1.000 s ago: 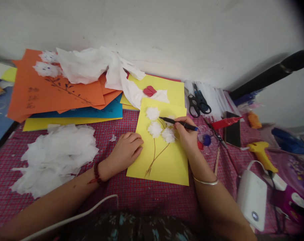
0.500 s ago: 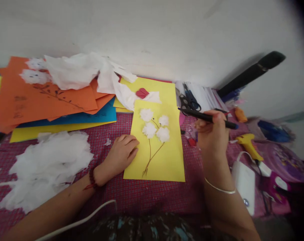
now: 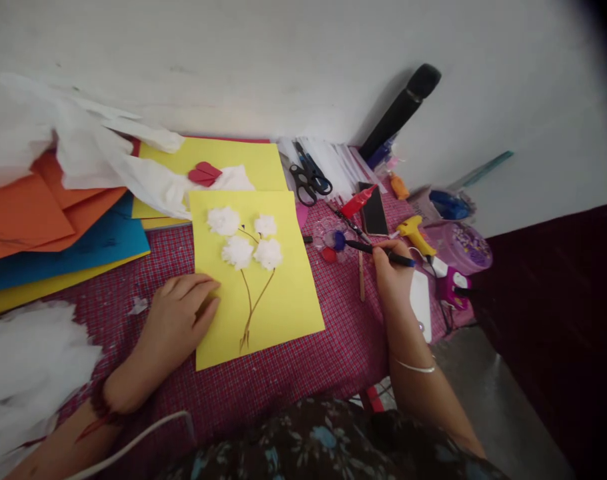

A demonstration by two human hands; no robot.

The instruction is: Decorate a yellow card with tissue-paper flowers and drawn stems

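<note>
The right hand (image 3: 393, 275) has its fingers clamped on a black pen (image 3: 362, 247), which slants across the desk (image 3: 343, 350) with its point toward the left. That point is at the edge of the blue paint (image 3: 339, 239) in a clear dish (image 3: 321, 230); whether it touches, I cannot tell. Red paint (image 3: 328, 255) sits beside the blue. The left hand (image 3: 181, 313) lies palm down, empty, fingers loosely bent and close to one another, thumb a little apart, resting on the left edge of a yellow sheet (image 3: 288, 303).

The sheet lies flat between the hands. It carries four white puffs (image 3: 237, 251) in its upper half, two brown stems (image 3: 247, 297) that meet near the bottom, a short curved line between the puffs, and a small dark mark next to the upper left one.

A wooden stick (image 3: 361, 280) lies just beside the right hand. Past the dish are a red tube (image 3: 357, 202), a dark slab (image 3: 373, 212) and black scissors (image 3: 303, 187). A yellow glue gun (image 3: 412, 232) and a purple tub (image 3: 463, 248) stand farther right. Behind the sheet, a red paper heart (image 3: 205, 174) rests on white tissue. Orange paper (image 3: 21, 217) overlaps blue paper (image 3: 108, 230) at the left, above a white heap (image 3: 33, 363).
</note>
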